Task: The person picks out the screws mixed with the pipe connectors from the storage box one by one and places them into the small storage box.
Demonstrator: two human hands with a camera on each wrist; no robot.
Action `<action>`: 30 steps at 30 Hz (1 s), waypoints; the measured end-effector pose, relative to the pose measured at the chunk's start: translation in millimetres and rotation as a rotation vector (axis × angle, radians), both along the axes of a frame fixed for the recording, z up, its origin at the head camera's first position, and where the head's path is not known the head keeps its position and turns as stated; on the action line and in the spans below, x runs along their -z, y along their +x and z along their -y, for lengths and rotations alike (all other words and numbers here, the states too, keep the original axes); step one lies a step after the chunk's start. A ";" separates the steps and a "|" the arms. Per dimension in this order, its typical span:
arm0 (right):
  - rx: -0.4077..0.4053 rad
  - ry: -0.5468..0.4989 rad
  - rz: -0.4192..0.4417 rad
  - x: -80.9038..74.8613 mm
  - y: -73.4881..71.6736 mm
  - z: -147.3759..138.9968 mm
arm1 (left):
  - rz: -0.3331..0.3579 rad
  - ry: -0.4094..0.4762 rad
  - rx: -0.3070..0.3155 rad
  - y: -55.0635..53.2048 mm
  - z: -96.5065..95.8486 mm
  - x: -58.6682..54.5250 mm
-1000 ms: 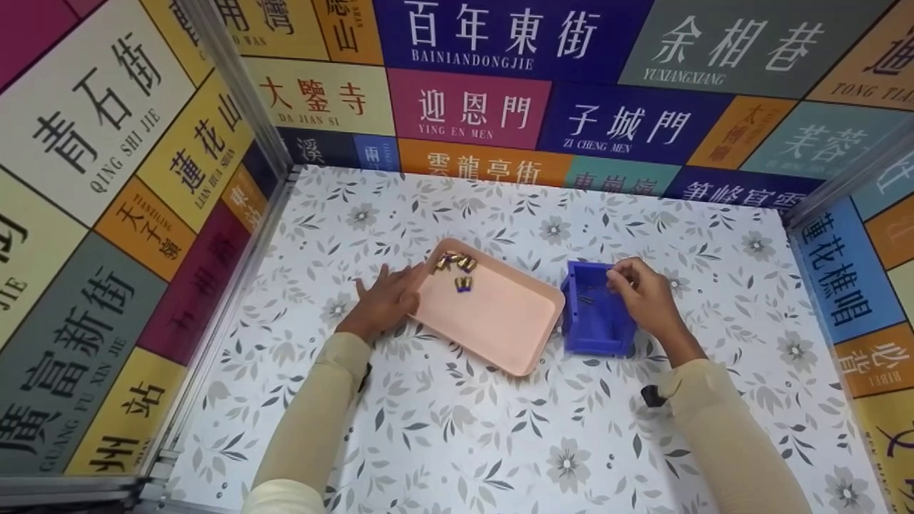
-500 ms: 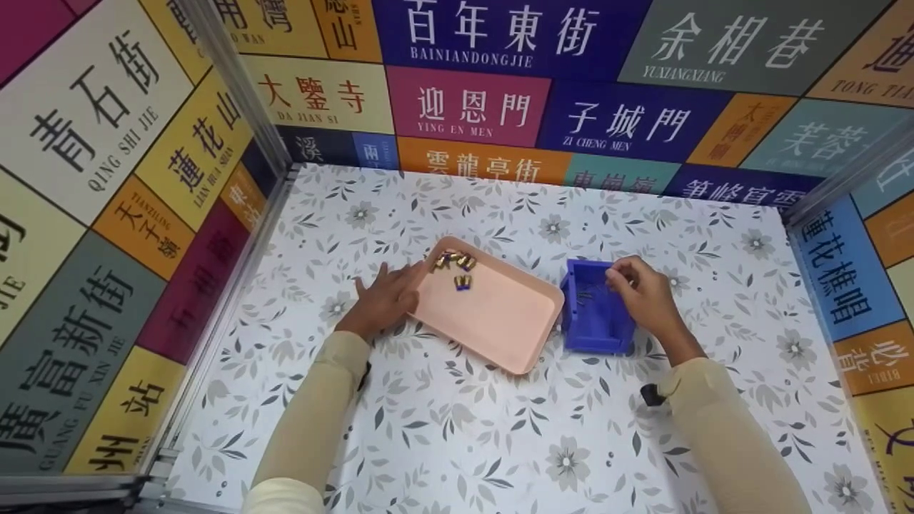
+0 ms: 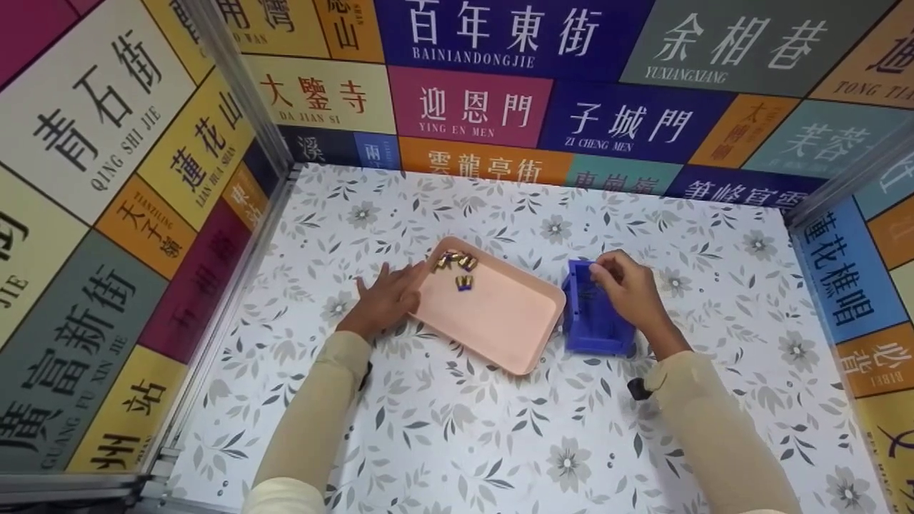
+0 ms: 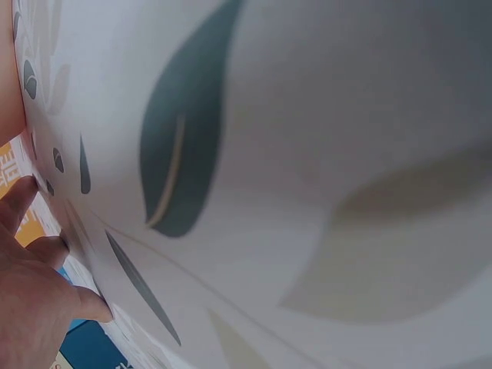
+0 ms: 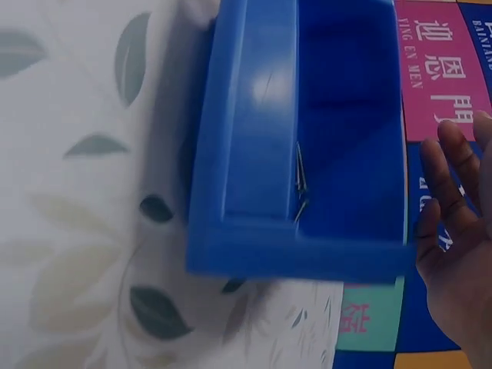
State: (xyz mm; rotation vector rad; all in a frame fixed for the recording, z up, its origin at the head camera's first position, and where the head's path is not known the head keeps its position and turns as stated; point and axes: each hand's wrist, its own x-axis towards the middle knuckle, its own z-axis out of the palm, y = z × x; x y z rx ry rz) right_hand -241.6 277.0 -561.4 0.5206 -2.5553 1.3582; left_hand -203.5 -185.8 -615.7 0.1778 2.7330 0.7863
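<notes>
My left hand (image 3: 385, 303) lies at the left end of a shallow pink tray (image 3: 500, 321), fingers spread and thumb side against the rim. In the left wrist view, its fingertips (image 4: 96, 307) rest on the patterned tabletop. Several small shiny gold pieces with purple parts (image 3: 457, 261) lie at the tray's far left. My right hand (image 3: 625, 285) is above the far right of a blue bin (image 3: 600, 343), thumb and forefinger brought together. I cannot tell whether anything is between them. Inside the bin lie several thin, nail-like metal pieces (image 5: 300, 173).
The bin stands just right of the tray, almost against it. A white tabletop with leaf and flower print (image 3: 485, 442) spreads around both. Panels with street names (image 3: 471, 107) wall in the back and both sides, and a metal post (image 3: 264, 135) marks the back left corner.
My right hand has shifted a little to the left over the bin, its fingertips now farther over the opening. The left hand, tray and gold pieces stay where they were.
</notes>
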 end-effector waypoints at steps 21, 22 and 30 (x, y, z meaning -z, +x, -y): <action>-0.162 -0.091 0.028 1.5 -15.0 90.1 | -0.021 0.049 0.006 0.9 1.3 2.2; -0.169 -0.091 0.031 2.3 -15.9 93.9 | -0.022 0.052 0.005 1.1 1.3 2.1; -0.199 -0.105 0.086 10.3 -21.4 125.3 | -0.014 0.056 -0.001 0.9 1.6 0.9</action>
